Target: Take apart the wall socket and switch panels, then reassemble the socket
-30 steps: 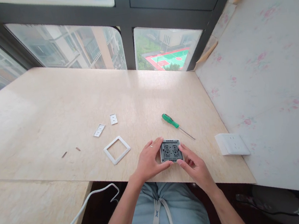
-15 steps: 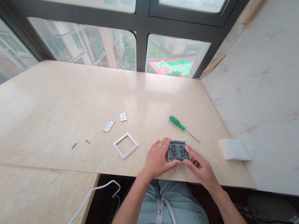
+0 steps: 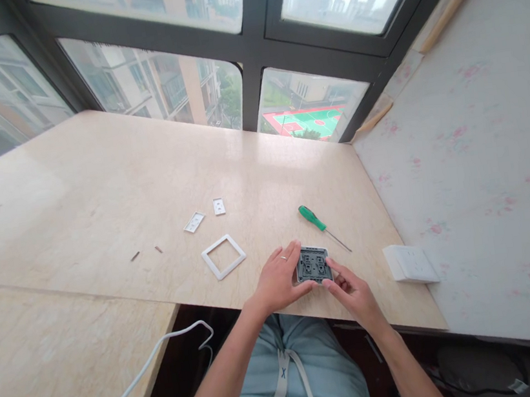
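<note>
A square wall switch body [image 3: 313,264], dark grey inside with two rocker mechanisms and a pale rim, is held face up near the counter's front edge. My left hand [image 3: 279,279] grips its left side, thumb along the near edge and fingers at the far corner. On the right side, my right hand [image 3: 353,291] pinches it between thumb and fingers. Just beyond lies a screwdriver [image 3: 314,218] with a green handle, its shaft pointing toward the right. A white square frame [image 3: 211,268] rests flat left of my hands. Two small white rocker covers, one tilted [image 3: 194,222] and one straight [image 3: 218,206], lie behind it.
Two small brown strips, one longer [image 3: 134,256] and one shorter [image 3: 158,249], lie on the counter [image 3: 97,181] at left. A white socket [image 3: 410,263] stands by the papered wall at right. A white cable [image 3: 141,371] hangs at the lower left. Windows border the back.
The view has shifted slightly. Both hands keep their hold on the switch body, which looks almost unmoved. The loose parts on the counter stay where they were.
</note>
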A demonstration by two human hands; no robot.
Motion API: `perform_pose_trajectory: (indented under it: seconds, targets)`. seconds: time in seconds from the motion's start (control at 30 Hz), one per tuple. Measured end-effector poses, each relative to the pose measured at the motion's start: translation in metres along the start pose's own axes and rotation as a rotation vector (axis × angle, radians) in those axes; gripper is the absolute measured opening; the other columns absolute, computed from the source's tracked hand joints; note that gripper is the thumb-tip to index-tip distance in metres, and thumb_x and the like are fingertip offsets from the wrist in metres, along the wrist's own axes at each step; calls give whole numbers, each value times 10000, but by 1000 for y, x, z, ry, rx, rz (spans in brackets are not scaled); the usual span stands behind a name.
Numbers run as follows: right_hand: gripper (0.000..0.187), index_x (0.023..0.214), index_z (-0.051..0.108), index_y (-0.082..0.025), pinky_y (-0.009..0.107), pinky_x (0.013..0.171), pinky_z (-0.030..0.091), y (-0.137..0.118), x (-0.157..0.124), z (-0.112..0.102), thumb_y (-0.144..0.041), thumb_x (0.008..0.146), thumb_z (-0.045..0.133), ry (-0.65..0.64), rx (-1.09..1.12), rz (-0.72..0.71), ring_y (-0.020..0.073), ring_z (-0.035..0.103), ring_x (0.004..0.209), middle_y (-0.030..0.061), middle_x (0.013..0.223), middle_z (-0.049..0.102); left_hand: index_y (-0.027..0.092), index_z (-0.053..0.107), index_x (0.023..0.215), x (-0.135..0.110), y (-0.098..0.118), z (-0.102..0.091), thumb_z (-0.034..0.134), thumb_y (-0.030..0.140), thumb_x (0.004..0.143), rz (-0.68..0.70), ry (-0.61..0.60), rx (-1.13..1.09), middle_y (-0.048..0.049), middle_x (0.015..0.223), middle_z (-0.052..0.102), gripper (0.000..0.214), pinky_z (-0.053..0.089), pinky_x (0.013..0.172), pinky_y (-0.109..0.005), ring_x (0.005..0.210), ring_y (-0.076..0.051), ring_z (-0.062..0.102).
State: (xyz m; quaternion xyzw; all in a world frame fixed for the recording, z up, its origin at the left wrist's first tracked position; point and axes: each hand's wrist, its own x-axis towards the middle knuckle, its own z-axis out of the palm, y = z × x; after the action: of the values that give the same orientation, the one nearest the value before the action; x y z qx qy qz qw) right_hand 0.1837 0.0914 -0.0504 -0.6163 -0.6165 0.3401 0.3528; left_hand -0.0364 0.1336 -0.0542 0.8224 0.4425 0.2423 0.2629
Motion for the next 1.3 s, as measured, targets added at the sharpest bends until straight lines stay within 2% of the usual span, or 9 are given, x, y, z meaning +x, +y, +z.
perform_pose_trajectory:
  seconds: [0.1,0.2,0.33,0.43,0.7,0.93,1.1,1.3]
  targets:
    - [579,1298,640,-127,255,534,470,-1,1,0,-474,836,669,8,17,-8,123,491,567,15,714,599,130,114,1574,-3,0,3,583,693,839,50,24,34,-219,1610,154,1038,254,1191,-516,1505,-309,177]
    - [578,1292,645,-130,254,534,467,-1,1,1,-476,830,673,16,21,-12,121,478,565,11,704,587,184,165,1571,-7,2,5,635,616,841,126,72,96,-210,1626,68,970,245,1180,-562,1510,-351,121]
    - [581,1299,637,-120,249,539,465,-2,1,2,-471,836,663,19,25,-15,117,465,569,9,697,581,207,341,1501,-10,5,6,644,499,864,227,52,153,-154,1594,259,764,173,1211,-561,1503,-330,163]
    - [570,1296,638,-131,250,546,478,-2,1,2,-464,835,664,16,35,-10,111,470,571,34,781,631,203,407,1455,-10,6,5,641,451,868,224,30,166,-130,1552,359,678,182,1211,-550,1490,-318,204]
    - [536,1274,654,-151,248,537,495,-2,2,2,-450,829,672,30,32,-38,106,487,551,52,823,671,235,424,1441,-8,7,4,637,369,870,195,22,164,-109,1549,372,623,268,1173,-522,1480,-307,238]
    - [552,1282,653,-132,261,566,510,2,1,2,-460,838,669,26,27,-42,120,533,599,106,966,695,186,261,1526,-9,6,1,616,444,887,180,13,163,-132,1561,351,775,328,1135,-477,1488,-294,222]
    - [523,1277,653,-160,274,586,518,0,1,1,-456,846,663,21,29,-46,134,556,629,111,1022,701,184,311,1497,-9,6,5,597,381,900,199,36,182,-121,1561,355,691,332,1138,-462,1489,-279,226]
    - [550,1295,635,-138,287,594,521,-1,0,-1,-461,850,653,0,36,-21,146,561,637,128,1058,689,154,378,1464,-9,7,11,513,299,952,197,100,235,-119,1546,383,548,343,1140,-450,1482,-279,250]
